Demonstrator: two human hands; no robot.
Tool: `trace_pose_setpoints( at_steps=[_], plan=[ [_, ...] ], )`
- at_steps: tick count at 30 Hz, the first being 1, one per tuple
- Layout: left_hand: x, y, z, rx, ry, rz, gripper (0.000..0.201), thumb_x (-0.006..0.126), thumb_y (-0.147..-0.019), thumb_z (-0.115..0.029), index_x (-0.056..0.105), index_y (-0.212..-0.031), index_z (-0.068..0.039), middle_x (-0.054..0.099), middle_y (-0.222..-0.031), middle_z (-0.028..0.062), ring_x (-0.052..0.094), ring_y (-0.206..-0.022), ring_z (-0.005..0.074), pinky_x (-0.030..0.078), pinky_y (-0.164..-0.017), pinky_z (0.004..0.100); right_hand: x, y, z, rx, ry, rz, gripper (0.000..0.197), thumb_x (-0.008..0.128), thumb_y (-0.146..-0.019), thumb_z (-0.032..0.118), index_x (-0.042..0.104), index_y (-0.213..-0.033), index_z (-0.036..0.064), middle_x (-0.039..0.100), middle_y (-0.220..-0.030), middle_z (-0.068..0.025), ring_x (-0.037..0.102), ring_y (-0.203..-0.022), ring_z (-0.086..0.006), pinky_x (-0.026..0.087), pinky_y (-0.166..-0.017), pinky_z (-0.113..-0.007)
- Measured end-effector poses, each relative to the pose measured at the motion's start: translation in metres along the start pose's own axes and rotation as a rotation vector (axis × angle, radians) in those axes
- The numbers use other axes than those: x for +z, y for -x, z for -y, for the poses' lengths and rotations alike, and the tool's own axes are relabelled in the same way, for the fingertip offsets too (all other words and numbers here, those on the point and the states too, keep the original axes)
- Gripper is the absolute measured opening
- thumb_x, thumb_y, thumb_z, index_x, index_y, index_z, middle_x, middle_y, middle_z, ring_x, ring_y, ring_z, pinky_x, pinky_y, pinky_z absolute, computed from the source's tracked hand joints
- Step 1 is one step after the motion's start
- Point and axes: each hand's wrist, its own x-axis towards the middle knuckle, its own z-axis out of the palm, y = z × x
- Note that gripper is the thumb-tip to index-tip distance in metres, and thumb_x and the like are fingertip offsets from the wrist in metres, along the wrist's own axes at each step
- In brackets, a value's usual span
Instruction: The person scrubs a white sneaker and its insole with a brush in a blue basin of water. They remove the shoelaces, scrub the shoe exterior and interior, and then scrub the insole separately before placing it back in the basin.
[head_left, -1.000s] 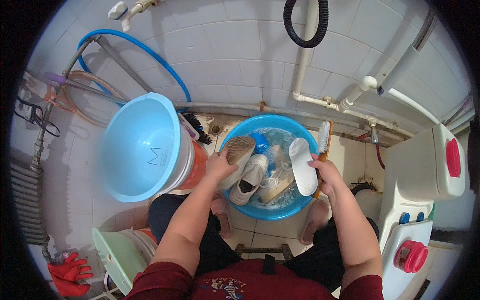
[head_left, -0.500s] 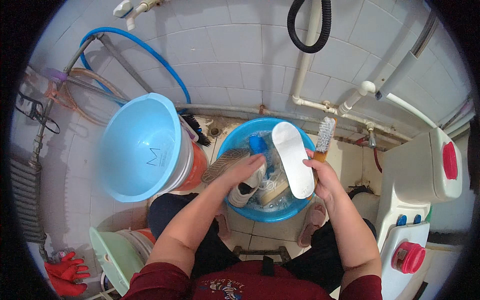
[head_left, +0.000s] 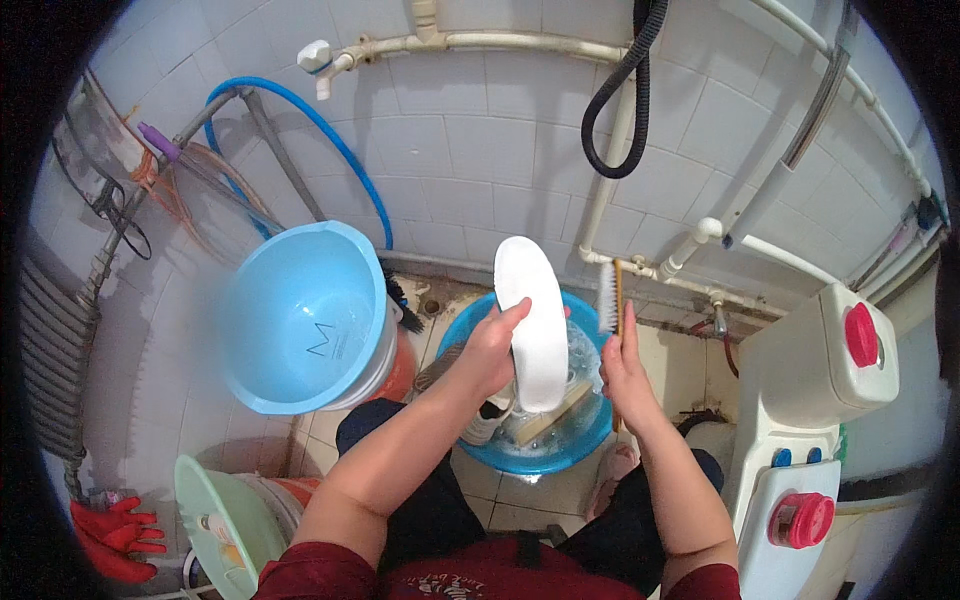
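Observation:
My left hand (head_left: 492, 345) grips a white insole (head_left: 538, 320) by its left edge, the thumb lying across its face. The insole stands upright above a blue basin (head_left: 465, 322). To the right, my right hand (head_left: 627, 378) is wrapped round the wooden handle of a scrub brush (head_left: 609, 300); its white bristles face the insole without touching it. Down in the soapy water lie shoes, among them a pale shoe (head_left: 487, 422) at the near left and a light sole (head_left: 548, 415). The insole and my left hand hide part of the basin.
A light blue tub (head_left: 295, 320) rests on stacked buckets at the left, with a pale green basin (head_left: 225, 520) nearer me. Red gloves (head_left: 115, 540) hang at the lower left. On the right stands a white toilet (head_left: 800, 400) with a red-lidded jar (head_left: 803, 519). Pipes run along the tiled wall.
The insole has passed from my right hand to my left, which has risen from the shoes. My right hand keeps the brush, now turned with its bristles to the left. The view has tilted upward.

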Motion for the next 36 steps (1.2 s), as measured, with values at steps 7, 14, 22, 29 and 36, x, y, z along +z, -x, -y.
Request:
trace_pose_setpoints(
  at_steps=[7, 14, 22, 29, 36],
  plan=[
    [-0.002, -0.013, 0.029, -0.055, 0.25, 0.06, 0.053, 0.028, -0.1, -0.044, 0.036, -0.137, -0.007, 0.046, -0.135, 0.0148, 0.045, -0.123, 0.0294, 0.033, -0.105, 0.0467, 0.025, 0.009, 0.037, -0.043, 0.637, 0.147, 0.051, 0.042, -0.096, 0.026, 0.028, -0.145, 0.0254, 0.053, -0.1, -0.0215, 0.06, -0.078, -0.0404, 0.051, -0.07, -0.048],
    [0.01, -0.026, 0.033, -0.052, 0.24, -0.145, 0.055, 0.026, -0.099, -0.046, 0.041, -0.132, -0.005, 0.052, -0.125, 0.0149, 0.052, -0.113, 0.0288, 0.039, -0.1, 0.0445, 0.031, -0.009, 0.023, -0.087, 0.7, 0.083, 0.051, 0.047, -0.094, 0.026, 0.033, -0.143, 0.0254, 0.057, -0.092, -0.0203, 0.061, -0.072, -0.0402, 0.051, -0.061, -0.049],
    [0.001, -0.039, 0.059, 0.017, 0.097, -0.116, 0.058, 0.024, -0.099, -0.048, 0.034, -0.139, -0.007, 0.047, -0.134, 0.014, 0.045, -0.123, 0.0297, 0.035, -0.104, 0.041, 0.028, -0.029, 0.013, -0.157, 0.751, -0.083, 0.049, 0.048, -0.093, 0.025, 0.037, -0.141, 0.0234, 0.058, -0.085, -0.0237, 0.062, -0.064, -0.0379, 0.052, -0.055, -0.047],
    [-0.002, -0.039, 0.004, 0.035, 0.324, -0.119, 0.062, 0.021, -0.098, -0.05, 0.036, -0.136, -0.002, 0.054, -0.121, 0.0218, 0.052, -0.113, 0.0346, 0.04, -0.099, 0.0498, 0.045, 0.012, 0.025, -0.3, 0.666, 0.108, 0.053, 0.048, -0.093, 0.028, 0.031, -0.144, 0.0256, 0.058, -0.085, -0.0239, 0.062, -0.062, -0.0402, 0.052, -0.054, -0.048],
    [0.021, -0.022, 0.051, -0.024, 0.17, -0.074, 0.052, 0.041, -0.098, -0.04, 0.041, -0.133, -0.002, 0.05, -0.13, 0.0125, 0.05, -0.117, 0.0262, 0.037, -0.102, 0.0407, 0.001, -0.044, 0.011, 0.207, 0.537, 0.04, 0.049, 0.041, -0.096, 0.028, 0.03, -0.144, 0.0259, 0.062, -0.099, -0.0246, 0.062, -0.087, -0.0403, 0.05, -0.077, -0.046]
  ],
)
